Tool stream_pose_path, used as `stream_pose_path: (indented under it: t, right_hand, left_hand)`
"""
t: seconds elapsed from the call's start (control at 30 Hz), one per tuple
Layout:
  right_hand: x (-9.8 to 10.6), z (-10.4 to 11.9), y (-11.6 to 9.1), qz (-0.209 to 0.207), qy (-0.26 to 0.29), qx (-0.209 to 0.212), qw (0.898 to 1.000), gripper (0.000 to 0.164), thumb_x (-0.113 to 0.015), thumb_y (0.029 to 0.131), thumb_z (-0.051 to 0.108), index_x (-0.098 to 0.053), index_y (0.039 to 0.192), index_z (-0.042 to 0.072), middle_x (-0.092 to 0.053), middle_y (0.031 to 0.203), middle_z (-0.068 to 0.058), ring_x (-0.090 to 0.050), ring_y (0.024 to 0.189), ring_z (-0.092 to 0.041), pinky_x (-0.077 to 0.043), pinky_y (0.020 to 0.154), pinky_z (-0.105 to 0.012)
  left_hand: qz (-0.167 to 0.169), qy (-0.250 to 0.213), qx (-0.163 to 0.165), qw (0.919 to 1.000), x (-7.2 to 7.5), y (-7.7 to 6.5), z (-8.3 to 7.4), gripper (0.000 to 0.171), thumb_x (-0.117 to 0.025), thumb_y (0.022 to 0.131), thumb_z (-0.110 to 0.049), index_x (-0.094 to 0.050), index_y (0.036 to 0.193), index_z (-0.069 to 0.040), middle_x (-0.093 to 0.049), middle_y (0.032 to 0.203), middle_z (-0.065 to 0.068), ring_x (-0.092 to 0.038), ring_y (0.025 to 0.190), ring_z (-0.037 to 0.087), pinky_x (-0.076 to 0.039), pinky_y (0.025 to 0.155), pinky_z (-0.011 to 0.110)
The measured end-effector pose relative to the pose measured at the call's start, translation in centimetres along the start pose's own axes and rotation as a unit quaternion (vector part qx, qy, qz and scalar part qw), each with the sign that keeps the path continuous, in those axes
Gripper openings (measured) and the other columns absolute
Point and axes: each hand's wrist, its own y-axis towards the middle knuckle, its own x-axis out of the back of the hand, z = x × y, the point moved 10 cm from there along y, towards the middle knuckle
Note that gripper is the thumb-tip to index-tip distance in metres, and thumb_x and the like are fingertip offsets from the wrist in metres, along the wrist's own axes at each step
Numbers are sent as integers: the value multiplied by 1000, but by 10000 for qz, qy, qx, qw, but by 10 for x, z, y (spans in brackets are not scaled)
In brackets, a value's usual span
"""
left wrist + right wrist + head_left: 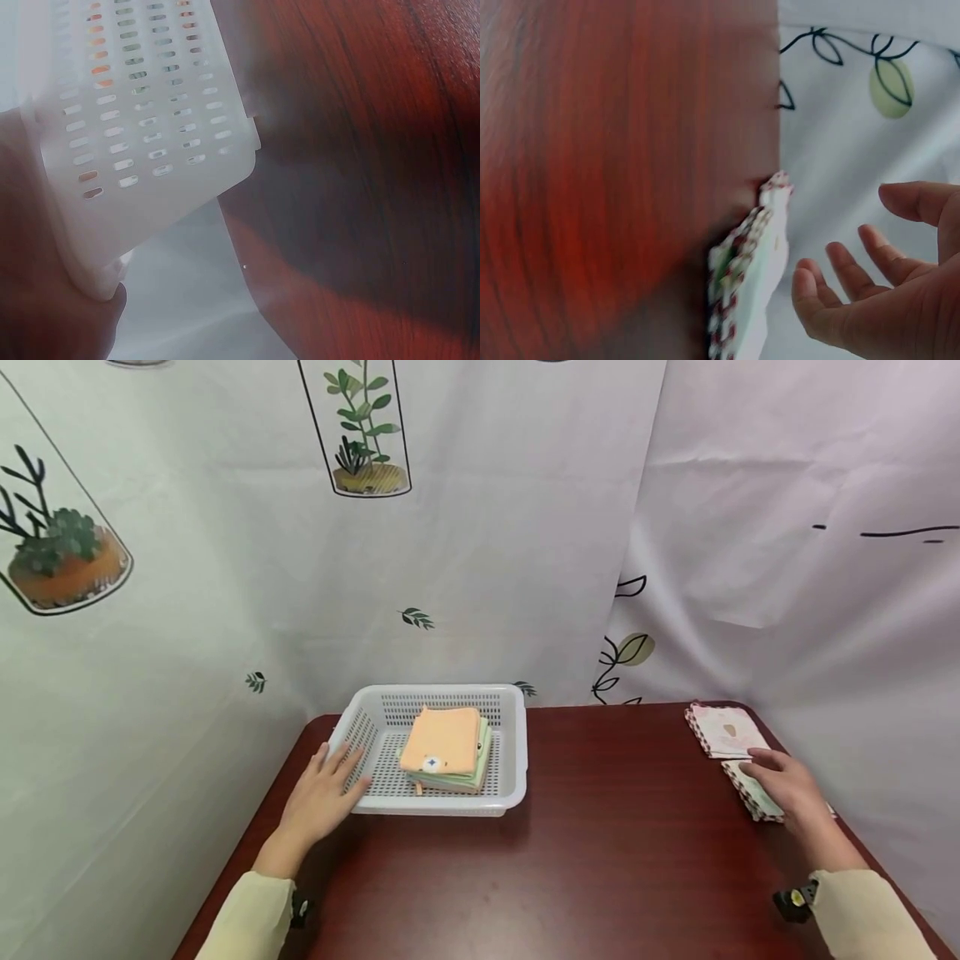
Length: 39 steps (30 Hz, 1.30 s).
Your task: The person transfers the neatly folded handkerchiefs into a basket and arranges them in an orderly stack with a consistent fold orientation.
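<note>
My left hand rests with spread fingers on the left rim of a white plastic basket. Inside the basket lies a small stack of folded cloths, an orange cloth on top of green ones. At the right, my right hand hovers over a folded pale green cloth with a checked edge, its fingers loosely bent and holding nothing. Behind that cloth sits a folded pink-white cloth. In the right wrist view the fingers stand apart from the folded cloths.
A dark red wooden table carries everything. Pale wall sheets with printed plants hang behind it and on both sides, close to the table edges. The two checked-edge cloths lie along the right table edge.
</note>
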Motion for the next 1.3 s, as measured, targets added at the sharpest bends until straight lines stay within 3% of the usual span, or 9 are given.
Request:
stream_pose_path:
  t: [0.27, 0.53, 0.8, 1.3]
  right_hand:
    - [10, -18, 8, -48, -148, 151, 9998, 73, -41, 107, 38, -17, 155, -12, -15, 155, -43, -20, 139, -62, -32, 103, -71]
    - [25, -28, 11, -285, -313, 240, 9988, 70, -41, 107, 34, -21, 151, -16, -21, 151, -45, -27, 134, -62, -34, 101, -69]
    - [36, -37, 14, -448, -620, 145, 9970, 69, -42, 106, 33, -23, 150, -16, -24, 149, -46, -32, 131, -62, -38, 99, -67]
    - [44, -52, 23, -529, -1061, -179, 9928, 72, -44, 104, 33, -20, 151, -17, -22, 149, -46, -30, 131, -62, -37, 100, -68]
  left_hand:
    - [-23, -66, -112, 9999, 2, 0, 0, 63, -50, 103, -43, -46, 151, -3, -35, 159, 25, -14, 150, 52, -12, 122, 62]
    - [-37, -95, -96, 9999, 3, 1, 1, 63, -52, 103, -42, -45, 152, -3, -35, 159, 25, -14, 150, 51, -12, 122, 62]
    - [-32, -116, -97, 9999, 3, 0, 0, 63, -50, 103, -44, -45, 152, -3, -35, 159, 25, -13, 150, 51, -12, 122, 62]
    - [-18, -75, -89, 9999, 2, 1, 0, 63, -50, 103, -44, -46, 151, -3, -35, 159, 25, -14, 150, 52, -11, 123, 61]
